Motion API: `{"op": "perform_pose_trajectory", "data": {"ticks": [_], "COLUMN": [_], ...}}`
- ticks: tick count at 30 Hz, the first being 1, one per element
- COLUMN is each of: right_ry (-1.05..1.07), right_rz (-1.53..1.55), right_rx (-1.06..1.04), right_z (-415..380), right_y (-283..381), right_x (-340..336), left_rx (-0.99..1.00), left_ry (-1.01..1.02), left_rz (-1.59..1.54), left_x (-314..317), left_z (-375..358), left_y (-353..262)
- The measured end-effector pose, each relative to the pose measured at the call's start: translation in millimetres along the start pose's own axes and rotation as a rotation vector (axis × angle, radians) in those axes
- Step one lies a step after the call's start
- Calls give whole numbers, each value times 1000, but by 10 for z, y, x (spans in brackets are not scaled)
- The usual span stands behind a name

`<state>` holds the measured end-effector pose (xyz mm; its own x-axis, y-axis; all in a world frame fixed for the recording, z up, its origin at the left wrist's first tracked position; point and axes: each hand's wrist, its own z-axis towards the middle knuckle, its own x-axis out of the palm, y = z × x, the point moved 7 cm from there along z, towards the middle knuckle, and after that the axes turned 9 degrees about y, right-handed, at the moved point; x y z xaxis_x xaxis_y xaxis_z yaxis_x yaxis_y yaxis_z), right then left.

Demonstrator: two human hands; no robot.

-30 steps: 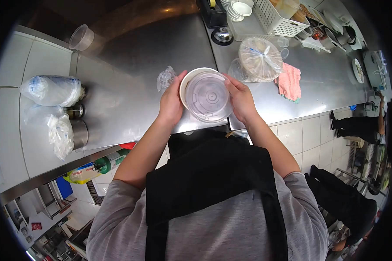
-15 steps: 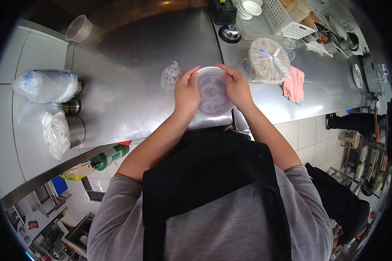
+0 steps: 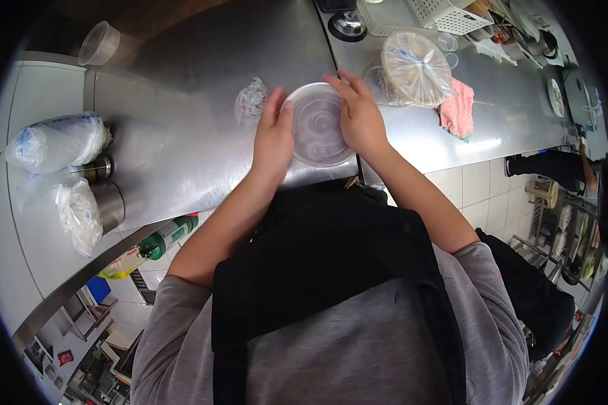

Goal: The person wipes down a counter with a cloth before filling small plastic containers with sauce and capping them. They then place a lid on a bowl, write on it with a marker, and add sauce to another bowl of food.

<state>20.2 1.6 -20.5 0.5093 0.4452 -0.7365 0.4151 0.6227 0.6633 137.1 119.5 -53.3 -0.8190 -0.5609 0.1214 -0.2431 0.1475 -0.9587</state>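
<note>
A round bowl with a clear, ringed plastic lid (image 3: 317,128) sits on the steel counter close in front of my apron. My left hand (image 3: 275,138) is at the bowl's left rim, its fingers stretched out and slightly blurred, thumb apart from them. At the opposite rim, my right hand (image 3: 363,121) has its fingers extended past the far edge and its thumb alongside the lid. A crumpled clear plastic bag (image 3: 251,99) lies just left of my left fingertips.
Right of my hands stand a plastic-wrapped round stack (image 3: 417,69) and a pink cloth (image 3: 457,110). A call bell (image 3: 348,25) and white basket (image 3: 446,15) are farther back. At left are a clear tub (image 3: 100,44), bagged items (image 3: 59,142) and a metal pot (image 3: 108,204).
Both hands have loosened from around the bowl, with their fingers straighter and wider apart. The whole view has shifted slightly.
</note>
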Motion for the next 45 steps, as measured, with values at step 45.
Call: {"op": "perform_pose_trajectory", "data": {"ticks": [45], "right_ry": [48], "right_rz": [75], "right_rx": [-256], "right_z": [-81], "right_y": [249], "right_x": [13], "left_rx": [379], "left_ry": [57], "left_rz": [631], "left_x": [-14], "left_z": [-27], "left_y": [-270]}}
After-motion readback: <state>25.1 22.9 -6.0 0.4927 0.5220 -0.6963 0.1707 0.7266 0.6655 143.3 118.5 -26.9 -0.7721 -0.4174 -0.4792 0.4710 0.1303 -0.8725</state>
